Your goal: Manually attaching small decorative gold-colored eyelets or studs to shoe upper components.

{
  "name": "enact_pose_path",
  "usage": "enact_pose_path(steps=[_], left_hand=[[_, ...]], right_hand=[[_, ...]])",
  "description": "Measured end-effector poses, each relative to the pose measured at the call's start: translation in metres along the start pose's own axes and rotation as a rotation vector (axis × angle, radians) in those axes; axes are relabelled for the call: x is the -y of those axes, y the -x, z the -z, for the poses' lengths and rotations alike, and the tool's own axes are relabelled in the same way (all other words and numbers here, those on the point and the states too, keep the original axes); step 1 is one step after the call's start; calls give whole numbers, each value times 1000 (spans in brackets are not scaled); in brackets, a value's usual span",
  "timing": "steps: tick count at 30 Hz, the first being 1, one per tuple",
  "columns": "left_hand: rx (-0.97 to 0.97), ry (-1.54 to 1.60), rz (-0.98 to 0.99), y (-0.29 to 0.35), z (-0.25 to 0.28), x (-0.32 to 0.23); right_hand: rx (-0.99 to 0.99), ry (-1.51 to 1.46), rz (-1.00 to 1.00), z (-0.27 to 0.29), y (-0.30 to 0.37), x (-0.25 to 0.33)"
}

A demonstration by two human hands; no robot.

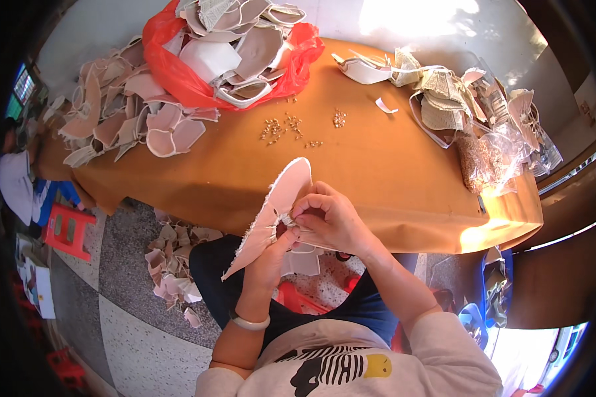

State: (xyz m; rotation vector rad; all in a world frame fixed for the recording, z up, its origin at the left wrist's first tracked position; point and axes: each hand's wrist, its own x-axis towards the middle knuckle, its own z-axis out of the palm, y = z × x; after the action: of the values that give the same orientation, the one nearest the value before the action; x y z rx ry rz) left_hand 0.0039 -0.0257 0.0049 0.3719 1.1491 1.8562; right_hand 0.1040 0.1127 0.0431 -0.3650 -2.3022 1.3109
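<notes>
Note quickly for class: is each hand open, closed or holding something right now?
Left hand: closed, holding the pink cloth piece.
Right hand: closed, at the same piece's gathered middle; anything tiny it pinches cannot be made out.

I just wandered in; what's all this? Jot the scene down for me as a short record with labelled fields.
Left hand: holds the pink piece near its gathered middle
Right hand: pinches at that gathered spot; any tiny item there is hidden
Surface: table with brown cover
Table left: heap of pinkish pieces
Far side: red plastic bag full of pale cup-shaped pieces
Middle: small gold-coloured bits
Table right: more pale pieces, clear bag
Floor: scattered pinkish pieces
</notes>
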Motion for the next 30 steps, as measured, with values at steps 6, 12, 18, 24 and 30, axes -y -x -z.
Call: enact_pose_path(steps=[6,12,18,24,30], left_hand=[[-5,3,-18,3,-5,-1],[-51,-137,-109,8,-10,-3],[-13,-268,-146,11,-5,-14],[-69,-70,-44,-6,22,-7],[-11,-193,-173,-11,1,-22]], right_hand=[[-23,-44,-41,-4,0,1],[-198,43,-110,-12,0,2],[-274,31,-224,-13,-1,10],[-252,56,-220,35,-38,-23],[-406,415,-287,51,-80,-54]])
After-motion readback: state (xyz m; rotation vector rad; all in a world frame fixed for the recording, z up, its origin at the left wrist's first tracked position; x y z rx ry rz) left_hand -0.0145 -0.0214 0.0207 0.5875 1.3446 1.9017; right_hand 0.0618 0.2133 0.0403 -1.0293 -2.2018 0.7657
